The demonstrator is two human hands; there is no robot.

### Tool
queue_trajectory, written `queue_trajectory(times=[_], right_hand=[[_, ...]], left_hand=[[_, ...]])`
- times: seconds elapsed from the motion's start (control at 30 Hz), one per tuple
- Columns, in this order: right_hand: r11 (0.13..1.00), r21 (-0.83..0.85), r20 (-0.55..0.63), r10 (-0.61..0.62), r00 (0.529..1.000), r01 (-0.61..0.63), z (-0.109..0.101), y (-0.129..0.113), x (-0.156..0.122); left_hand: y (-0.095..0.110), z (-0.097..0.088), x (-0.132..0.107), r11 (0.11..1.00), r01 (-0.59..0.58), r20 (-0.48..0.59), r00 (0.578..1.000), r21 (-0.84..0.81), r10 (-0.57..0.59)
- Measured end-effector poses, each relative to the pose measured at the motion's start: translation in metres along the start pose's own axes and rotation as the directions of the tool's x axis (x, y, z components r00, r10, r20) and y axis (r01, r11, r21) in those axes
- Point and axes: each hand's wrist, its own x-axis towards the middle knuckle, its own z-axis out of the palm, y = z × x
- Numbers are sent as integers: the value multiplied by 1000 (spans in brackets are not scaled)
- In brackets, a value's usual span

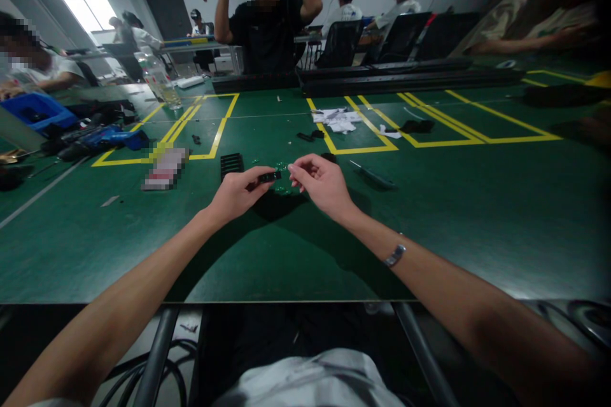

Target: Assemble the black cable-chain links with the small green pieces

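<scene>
My left hand (pixel 241 191) pinches a small black part (pixel 271 176) between thumb and fingers, just above the green table. Close to its right side, my right hand (pixel 322 184) has thumb and forefinger brought together; anything in that pinch is too small to make out. Small shiny green pieces (pixel 283 191) lie on the table between and below the hands. Behind my left hand stands a black slotted block (pixel 231 164). A dark object (pixel 329 157) is partly hidden behind my right hand. A screwdriver (pixel 375 176) lies to the right.
A pixelated pink-and-white item (pixel 165 168) lies left of my hands. Farther left are a blue-and-black power tool (pixel 105 138) and a blue bin (pixel 38 113). Crumpled white paper (pixel 338 118), small black parts (pixel 310 135) and a bottle (pixel 160 82) sit farther back. A person (pixel 267 19) is across the table.
</scene>
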Motion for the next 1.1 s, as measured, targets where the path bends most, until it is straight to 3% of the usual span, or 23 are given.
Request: queue_trajectory(times=[0.53,1.1], right_hand=[[991,127,159,22,987,-42,4,-6,-3],[991,98,202,69,977,-90,5,-9,-5]], left_hand=[[0,0,1,999,41,46,998,4,-41],[1,-1,0,999,18,73,997,-52,-14]])
